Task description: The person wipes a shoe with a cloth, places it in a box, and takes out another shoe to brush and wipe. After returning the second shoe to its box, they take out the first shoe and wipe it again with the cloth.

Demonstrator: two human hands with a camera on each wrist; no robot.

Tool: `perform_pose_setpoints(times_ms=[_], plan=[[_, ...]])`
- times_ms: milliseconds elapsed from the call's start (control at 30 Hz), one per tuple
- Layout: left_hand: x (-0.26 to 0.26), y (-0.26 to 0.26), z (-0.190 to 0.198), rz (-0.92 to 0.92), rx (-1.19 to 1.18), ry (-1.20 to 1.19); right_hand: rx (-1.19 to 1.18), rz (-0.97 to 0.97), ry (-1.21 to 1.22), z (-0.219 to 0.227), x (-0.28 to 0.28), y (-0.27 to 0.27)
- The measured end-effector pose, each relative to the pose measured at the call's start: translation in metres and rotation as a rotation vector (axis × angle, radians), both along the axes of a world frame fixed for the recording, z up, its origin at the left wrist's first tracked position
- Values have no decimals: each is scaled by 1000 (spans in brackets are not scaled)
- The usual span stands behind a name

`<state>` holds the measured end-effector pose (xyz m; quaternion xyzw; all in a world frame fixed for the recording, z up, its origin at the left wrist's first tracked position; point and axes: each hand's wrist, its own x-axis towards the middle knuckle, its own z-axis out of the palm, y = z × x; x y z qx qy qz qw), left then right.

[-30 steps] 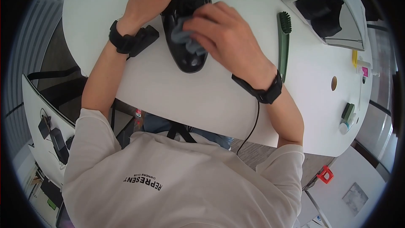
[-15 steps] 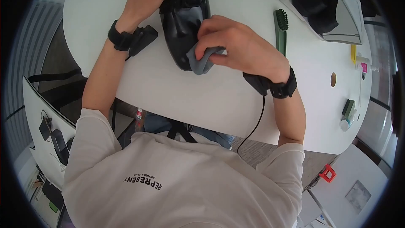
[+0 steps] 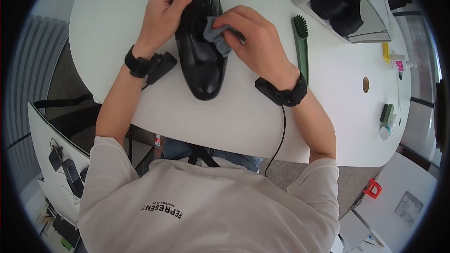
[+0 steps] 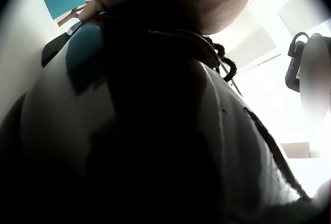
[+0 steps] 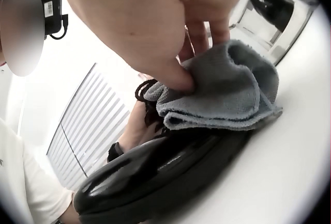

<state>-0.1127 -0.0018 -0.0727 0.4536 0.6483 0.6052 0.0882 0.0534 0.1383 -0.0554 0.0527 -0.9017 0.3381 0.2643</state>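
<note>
A glossy black lace-up dress shoe (image 3: 202, 68) rests on the white table (image 3: 243, 112), toe toward the person. My left hand (image 3: 165, 16) holds it near its opening, index finger across the collar and thumb by the laces; the other fingers are hidden. In the left wrist view the dark side of the shoe (image 4: 238, 146) fills most of the picture. A folded grey-blue cloth (image 5: 222, 89) is pinched between the thumb and fingers of my right hand (image 3: 258, 42). The cloth lies against the shoe's side, beside the laces.
Right of the right hand lies a green-handled brush (image 3: 302, 49), bristles up. Beyond it stands an open white box (image 3: 377, 28) with black shoes inside. A small green brush (image 3: 386, 112), a white bottle (image 3: 386, 130) and a yellow item (image 3: 386, 51) sit near the right edge.
The right hand has moved the cloth from the toe back up along the shoe's side toward the laces. The shoe and left hand sit lower in the head view, with the shoe's opening now showing.
</note>
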Motion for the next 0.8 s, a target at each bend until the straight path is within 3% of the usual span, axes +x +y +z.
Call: perform_pose_setpoints(times_ms=[200,267,400,500,800], plan=[[13,1,-5,-15,41,-90,50,145,31,16,11,-13],[10,4,-4,-18,34,-87,69,410,-127,22,18,-21],[8,3,-8,-81,16,-30,94,511,-398,37,30,-21],[8,3,-2,-60,-2,0,-16,548,-396,29,29,-12],[6,0,-2,12,-41,-12,-26,241,-433,24,13,22]])
